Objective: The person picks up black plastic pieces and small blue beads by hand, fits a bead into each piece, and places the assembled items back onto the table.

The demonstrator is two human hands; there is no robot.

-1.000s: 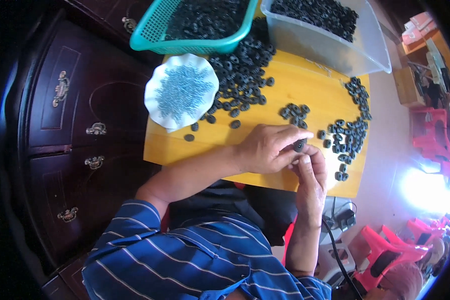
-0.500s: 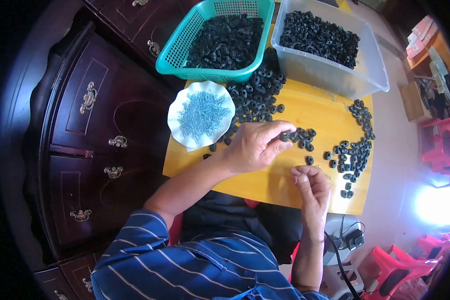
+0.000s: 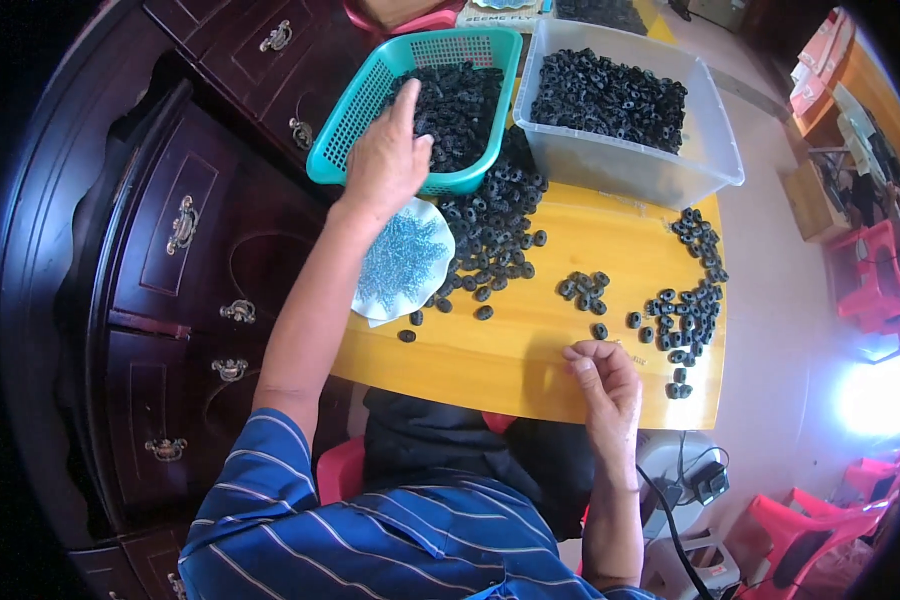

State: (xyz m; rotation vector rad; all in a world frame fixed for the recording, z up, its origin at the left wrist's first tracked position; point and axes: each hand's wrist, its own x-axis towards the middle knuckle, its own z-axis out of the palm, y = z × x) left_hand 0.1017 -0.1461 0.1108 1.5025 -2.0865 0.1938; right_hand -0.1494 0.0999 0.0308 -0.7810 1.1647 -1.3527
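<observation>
My left hand [image 3: 382, 165] reaches over the near-left part of a green plastic basket [image 3: 462, 181]. Its index finger is stretched out over the black pieces [image 3: 460, 105] inside, and its thumb stands apart. No piece shows in that hand. My right hand [image 3: 610, 390] stays low over the front of the yellow table, thumb and fingertips pinched together. Whatever they hold, if anything, is too small to make out. Just beyond it lie a single black oval piece [image 3: 599, 330] with a hole and a small cluster of similar pieces [image 3: 583, 290].
Beneath my left forearm, a white wavy-edged plate [image 3: 446, 238] holds many small bluish clear pieces [image 3: 400, 262]. A clear plastic bin [image 3: 630, 165] of black pieces stands at the back. More lie heaped by the basket [image 3: 495, 215] and along the right edge [image 3: 695, 310]. Dark wooden drawers [image 3: 150, 290] border the left.
My left hand has gone from the small cluster, where it pinched a black piece, up and left to the basket, its fingers opening. My right hand keeps nearly the same pose.
</observation>
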